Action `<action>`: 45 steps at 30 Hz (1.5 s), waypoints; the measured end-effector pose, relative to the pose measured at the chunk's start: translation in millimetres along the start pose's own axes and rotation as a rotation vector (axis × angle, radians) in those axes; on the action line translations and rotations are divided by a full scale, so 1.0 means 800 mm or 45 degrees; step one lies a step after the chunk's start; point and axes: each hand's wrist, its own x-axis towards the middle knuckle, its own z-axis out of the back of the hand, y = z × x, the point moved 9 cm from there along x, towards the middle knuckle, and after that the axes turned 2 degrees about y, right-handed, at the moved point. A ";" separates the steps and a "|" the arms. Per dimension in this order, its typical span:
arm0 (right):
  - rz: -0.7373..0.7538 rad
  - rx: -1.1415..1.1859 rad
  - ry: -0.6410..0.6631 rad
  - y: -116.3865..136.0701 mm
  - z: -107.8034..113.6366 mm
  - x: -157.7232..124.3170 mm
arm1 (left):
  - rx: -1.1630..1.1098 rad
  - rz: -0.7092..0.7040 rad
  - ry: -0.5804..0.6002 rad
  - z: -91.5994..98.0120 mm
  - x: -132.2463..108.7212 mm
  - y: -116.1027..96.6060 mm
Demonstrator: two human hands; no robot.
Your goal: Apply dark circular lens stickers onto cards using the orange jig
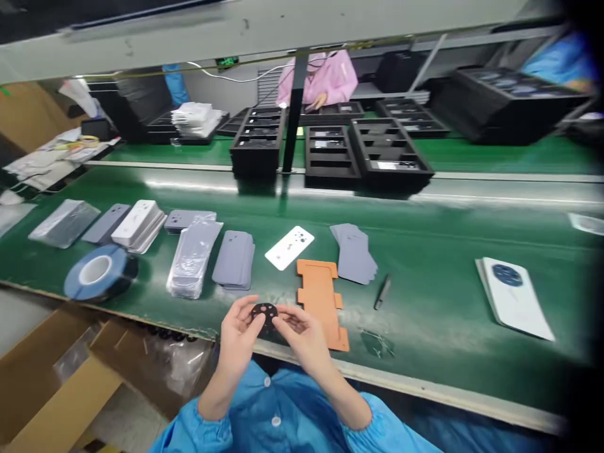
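Between my two hands is a small round black camera lens cover (265, 309) with several holes. My left hand (240, 330) pinches its left side, and my right hand (301, 333) grips its right side with thumb and fingers. Just beyond my right hand lies an orange phone-shaped fixture (319, 302) with side tabs. Farther back, a white phone back panel (289, 247) rests with several camera holes in it. Grey panels lie in a stack (234, 259) left of it and in a fanned pile (353, 253) to its right.
A blue tape roll (85, 277), plastic-wrapped panels (193, 255) and a white stack (138, 225) stand left. A dark slim tool (383, 292) lies right, with white panels (516, 296) beyond. Black trays (391, 154) line the back; a co-worker in pink (325, 82) sits opposite.
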 end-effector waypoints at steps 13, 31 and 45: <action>0.111 -0.692 -0.211 0.068 0.203 0.077 | 0.552 -0.111 0.373 -0.137 0.152 0.027; 0.196 -0.575 -0.432 0.044 0.193 0.068 | 0.610 0.044 0.436 -0.141 0.157 0.062; 0.286 -0.627 -0.425 0.053 0.183 0.065 | 0.751 0.050 0.448 -0.145 0.153 0.059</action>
